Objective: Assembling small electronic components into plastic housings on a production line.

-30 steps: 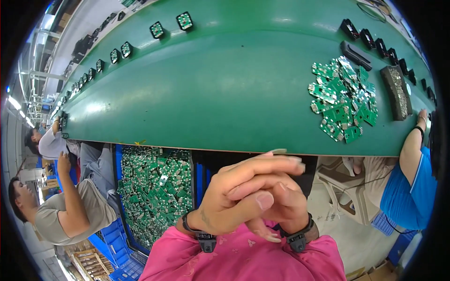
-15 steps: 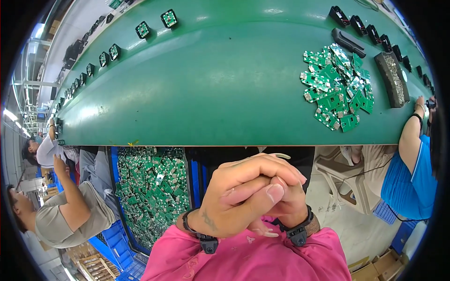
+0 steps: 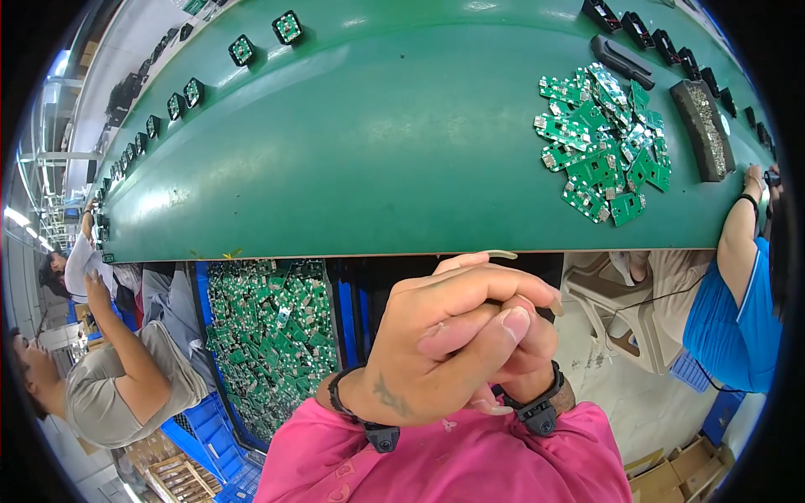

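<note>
My left hand (image 3: pixel 436 344) and my right hand (image 3: pixel 530 348) are clasped together in front of my pink top, just below the near edge of the green table (image 3: pixel 377 168). The left fingers wrap over the right hand, with the left thumb lying across the front. Much of the right hand is hidden behind the left. No part or tool shows between them; whether something small lies inside the clasp cannot be seen. Each wrist wears a black strap with a small black device. Nearest on the table is a loose pile of green circuit boards (image 3: pixel 599 151).
Beside the pile lie a black casing (image 3: pixel 622 62) and a dark block-shaped holder of small metal parts (image 3: pixel 703 130). Black housings (image 3: pixel 242 50) line the far left; others (image 3: pixel 637 29) line the far right. A blue bin of boards (image 3: pixel 272 335) stands below left. Co-workers sit on both sides.
My clasped hands have shifted slightly, with a finger now lifted more at the top. The view has tilted a little, so table items sit slightly higher. Nothing on the table was moved.
</note>
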`<action>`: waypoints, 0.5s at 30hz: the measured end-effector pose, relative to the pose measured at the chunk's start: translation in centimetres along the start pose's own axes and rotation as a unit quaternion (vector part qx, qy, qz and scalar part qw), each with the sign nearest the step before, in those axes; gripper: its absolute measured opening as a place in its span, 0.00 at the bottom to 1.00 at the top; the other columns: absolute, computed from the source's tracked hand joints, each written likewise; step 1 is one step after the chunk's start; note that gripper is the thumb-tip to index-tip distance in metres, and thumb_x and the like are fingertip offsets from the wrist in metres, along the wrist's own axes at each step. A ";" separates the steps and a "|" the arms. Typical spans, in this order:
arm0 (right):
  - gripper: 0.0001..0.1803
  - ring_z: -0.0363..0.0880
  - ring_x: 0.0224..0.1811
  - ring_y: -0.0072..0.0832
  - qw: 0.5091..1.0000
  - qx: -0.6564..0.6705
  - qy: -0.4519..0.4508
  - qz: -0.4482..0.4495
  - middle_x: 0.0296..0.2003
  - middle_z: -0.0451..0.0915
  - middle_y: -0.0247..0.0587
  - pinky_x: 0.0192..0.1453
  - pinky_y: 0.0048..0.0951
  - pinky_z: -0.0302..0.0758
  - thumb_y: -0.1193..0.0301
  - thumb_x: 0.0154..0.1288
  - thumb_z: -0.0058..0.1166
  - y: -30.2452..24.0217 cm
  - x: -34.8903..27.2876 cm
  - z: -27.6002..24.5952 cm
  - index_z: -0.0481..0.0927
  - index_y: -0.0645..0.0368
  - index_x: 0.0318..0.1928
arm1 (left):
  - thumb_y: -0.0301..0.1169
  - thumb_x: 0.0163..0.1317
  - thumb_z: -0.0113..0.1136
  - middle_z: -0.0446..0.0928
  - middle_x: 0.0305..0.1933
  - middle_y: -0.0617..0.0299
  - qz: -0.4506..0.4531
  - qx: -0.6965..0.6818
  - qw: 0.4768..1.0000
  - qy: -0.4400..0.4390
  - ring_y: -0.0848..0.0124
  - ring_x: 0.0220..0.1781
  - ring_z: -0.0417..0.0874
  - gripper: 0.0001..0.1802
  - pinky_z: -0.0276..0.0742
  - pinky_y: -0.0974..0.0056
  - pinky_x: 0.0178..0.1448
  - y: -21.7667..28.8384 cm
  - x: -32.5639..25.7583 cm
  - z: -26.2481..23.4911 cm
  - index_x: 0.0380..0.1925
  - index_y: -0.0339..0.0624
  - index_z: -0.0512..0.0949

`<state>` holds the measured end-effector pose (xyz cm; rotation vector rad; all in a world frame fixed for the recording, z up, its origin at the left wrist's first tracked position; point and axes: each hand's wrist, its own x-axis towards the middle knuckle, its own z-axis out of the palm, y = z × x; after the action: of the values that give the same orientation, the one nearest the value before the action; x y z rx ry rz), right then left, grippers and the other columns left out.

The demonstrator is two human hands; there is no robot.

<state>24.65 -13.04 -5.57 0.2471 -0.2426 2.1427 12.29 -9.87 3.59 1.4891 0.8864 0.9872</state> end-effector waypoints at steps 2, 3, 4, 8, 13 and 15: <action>0.26 0.72 0.65 0.40 0.999 -0.035 -0.035 -0.021 0.62 0.73 0.52 0.68 0.38 0.70 0.60 0.79 0.41 -0.2 0.3 -0.2 0.67 0.69 0.65 | 0.26 0.67 0.54 0.82 0.26 0.64 0.007 0.018 1.000 0.011 0.70 0.34 0.85 0.10 0.73 0.60 0.56 -0.1 0.1 0.3 0.43 0.34 0.82; 0.26 0.72 0.65 0.40 0.999 -0.034 -0.034 -0.021 0.62 0.73 0.52 0.68 0.38 0.70 0.60 0.79 0.41 -0.2 0.3 -0.3 0.67 0.69 0.65 | 0.27 0.67 0.54 0.82 0.26 0.64 0.017 0.019 0.999 0.020 0.70 0.34 0.85 0.10 0.73 0.60 0.56 -0.3 0.2 0.5 0.43 0.34 0.82; 0.27 0.73 0.65 0.40 0.998 -0.028 -0.038 -0.030 0.62 0.73 0.53 0.68 0.38 0.69 0.60 0.79 0.40 -0.3 0.4 -0.4 0.67 0.70 0.66 | 0.27 0.67 0.54 0.82 0.26 0.64 0.026 0.020 0.999 0.030 0.70 0.34 0.85 0.10 0.73 0.60 0.56 -0.4 0.3 0.7 0.43 0.35 0.82; 0.28 0.74 0.64 0.39 0.999 0.000 -0.037 -0.034 0.62 0.73 0.54 0.68 0.37 0.69 0.59 0.80 0.37 -0.7 0.8 0.1 0.68 0.72 0.64 | 0.26 0.67 0.54 0.81 0.24 0.64 0.025 0.012 1.000 0.014 0.69 0.34 0.85 0.10 0.73 0.61 0.56 -0.7 0.7 0.6 0.44 0.34 0.82; 0.32 0.82 0.35 0.29 0.984 -0.138 0.113 0.023 0.42 0.81 0.48 0.37 0.26 0.79 0.52 0.81 0.32 -1.9 1.9 0.4 0.73 0.73 0.59 | 0.25 0.66 0.56 0.84 0.42 0.57 -0.140 -0.124 0.980 0.067 0.69 0.45 0.84 0.13 0.75 0.64 0.58 -1.9 1.5 0.2 0.49 0.33 0.79; 0.29 0.77 0.25 0.25 0.945 -0.260 0.198 0.017 0.30 0.80 0.46 0.32 0.22 0.75 0.58 0.82 0.28 -3.0 2.3 0.9 0.76 0.71 0.55 | 0.28 0.66 0.57 0.81 0.48 0.56 -0.080 -0.247 0.956 0.138 0.69 0.49 0.82 0.15 0.75 0.64 0.60 -4.5 3.2 -0.8 0.51 0.34 0.77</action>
<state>25.98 -9.81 -3.89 -0.4913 -0.5625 2.0256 12.67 -6.03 -0.49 0.8577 0.8593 1.2077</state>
